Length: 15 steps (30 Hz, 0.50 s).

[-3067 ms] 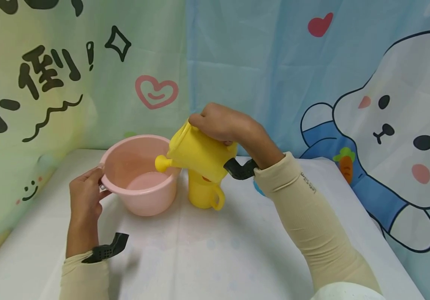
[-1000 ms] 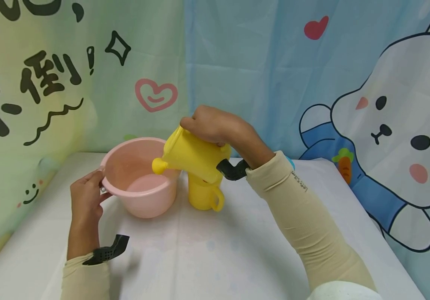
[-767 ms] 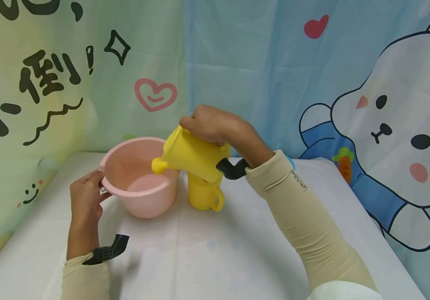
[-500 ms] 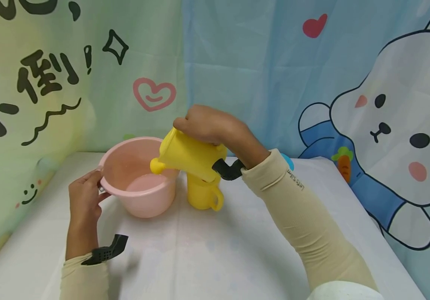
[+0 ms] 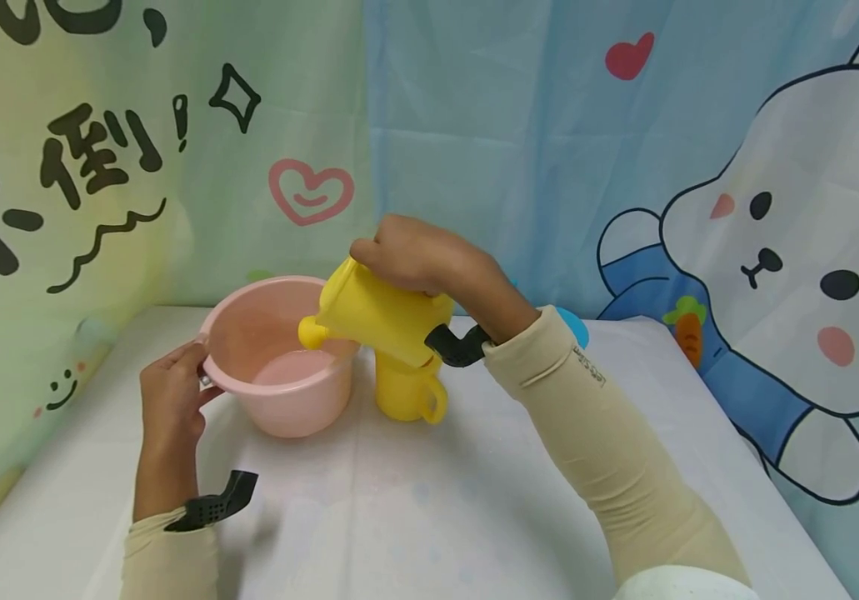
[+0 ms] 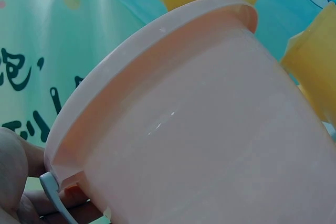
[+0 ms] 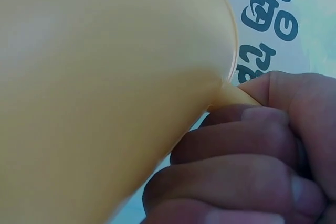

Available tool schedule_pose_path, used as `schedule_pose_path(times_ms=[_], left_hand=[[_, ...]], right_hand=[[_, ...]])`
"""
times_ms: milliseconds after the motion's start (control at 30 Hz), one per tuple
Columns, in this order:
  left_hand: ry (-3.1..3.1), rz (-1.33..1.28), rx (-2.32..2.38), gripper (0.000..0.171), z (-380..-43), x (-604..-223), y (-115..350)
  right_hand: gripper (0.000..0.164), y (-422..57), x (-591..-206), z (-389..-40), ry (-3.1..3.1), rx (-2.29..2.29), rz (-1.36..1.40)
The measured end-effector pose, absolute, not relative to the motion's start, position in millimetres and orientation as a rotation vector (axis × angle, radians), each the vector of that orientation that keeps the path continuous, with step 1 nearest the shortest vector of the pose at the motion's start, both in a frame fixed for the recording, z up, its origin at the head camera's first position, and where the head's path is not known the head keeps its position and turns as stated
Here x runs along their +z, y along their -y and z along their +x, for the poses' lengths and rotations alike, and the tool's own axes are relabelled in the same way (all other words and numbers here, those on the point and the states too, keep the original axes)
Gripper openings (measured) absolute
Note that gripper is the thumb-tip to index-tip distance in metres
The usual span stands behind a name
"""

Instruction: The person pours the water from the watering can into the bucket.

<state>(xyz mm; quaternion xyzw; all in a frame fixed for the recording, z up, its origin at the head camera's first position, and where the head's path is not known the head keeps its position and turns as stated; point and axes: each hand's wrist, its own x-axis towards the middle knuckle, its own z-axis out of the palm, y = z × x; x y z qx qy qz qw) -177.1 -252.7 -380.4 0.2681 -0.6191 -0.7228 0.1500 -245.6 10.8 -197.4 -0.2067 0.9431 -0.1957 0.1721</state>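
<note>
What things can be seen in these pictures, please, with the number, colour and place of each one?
Table: 1, white, under everything
Backdrop: 1, mostly green and blue with printed drawings, behind the table
Basin: 1, pink, left of centre on the table
Watering can: 1, yellow, raised and tilted, spout toward the basin
Mug: 1, yellow, on the table, partly hidden by the can
Blue object: at least 1, blue, back right, mostly hidden; cannot tell what
Wrist devices: 2, black, one per wrist
Sleeves: 2, beige, on both forearms
Left hand: 1, holding the basin's left side
Right hand: 1, gripping the watering can
</note>
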Motion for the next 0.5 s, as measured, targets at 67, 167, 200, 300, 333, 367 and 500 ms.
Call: schedule_pose_path(times_ms=[67, 167, 200, 300, 333, 367, 500], left_hand=[[1.774, 0.768, -2.079, 0.045, -177.2, -380.4, 252.9], [1.766, 0.759, -2.083, 0.045, -177.6, -381.1, 253.3], [1.767, 0.757, -2.082, 0.045, -177.7, -381.5, 253.5], [1.767, 0.757, -2.081, 0.045, -177.7, -382.6, 254.3], [1.768, 0.759, -2.084, 0.045, -177.7, -383.1, 254.6], [1.77, 0.761, -2.087, 0.045, -177.7, -383.5, 254.9], [1.786, 0.759, -2.092, 0.047, -178.0, -384.5, 255.2]], right_hand=[[0.041, -12.8, -198.9, -246.4, -2.669, -0.58, -0.572], [0.039, -15.5, -200.8, -247.3, -2.657, -0.614, -0.555], [0.039, -16.5, -201.7, -247.5, -2.655, -0.629, -0.553], [0.039, -20.8, -205.0, -247.4, -2.651, -0.686, -0.562], [0.039, -22.9, -206.4, -247.1, -2.648, -0.711, -0.569], [0.04, -25.3, -208.3, -247.1, -2.646, -0.733, -0.575], [0.044, -36.1, -215.5, -245.2, -2.652, -0.816, -0.578]])
